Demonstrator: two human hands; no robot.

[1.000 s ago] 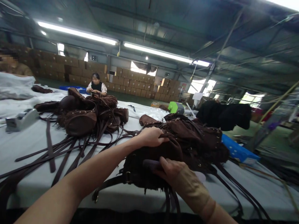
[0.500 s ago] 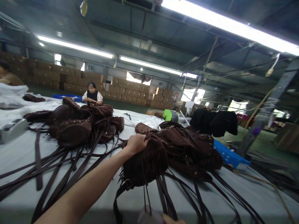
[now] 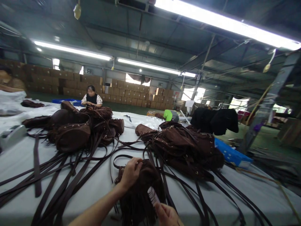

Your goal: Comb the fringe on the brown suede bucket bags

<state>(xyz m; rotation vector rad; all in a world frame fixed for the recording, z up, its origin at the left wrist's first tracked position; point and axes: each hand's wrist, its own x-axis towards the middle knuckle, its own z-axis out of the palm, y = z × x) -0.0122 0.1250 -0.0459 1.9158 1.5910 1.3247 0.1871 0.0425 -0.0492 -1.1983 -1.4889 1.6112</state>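
Observation:
My left hand [image 3: 131, 172] is closed on the upper part of a dark brown fringed bag [image 3: 152, 175], which is at the front edge of the table. The bag's fringe hangs down toward me, and a strap loops up behind my left hand. My right hand [image 3: 167, 215], low in the view, grips a small white comb [image 3: 153, 196] with a ridged look. The comb lies over the front of the bag; whether it touches the fringe I cannot tell.
Piles of similar brown bags lie left [image 3: 72, 136] and right [image 3: 188, 147], their long straps trailing over the white-covered table [image 3: 98, 185]. A blue bin [image 3: 232, 153] stands at right, a white device [image 3: 11, 136] at left. One person [image 3: 91, 97] works across the table.
The bag has come away from the right pile, down and toward me, with my left hand on it. My right hand has risen into view, bringing the white comb over the bag.

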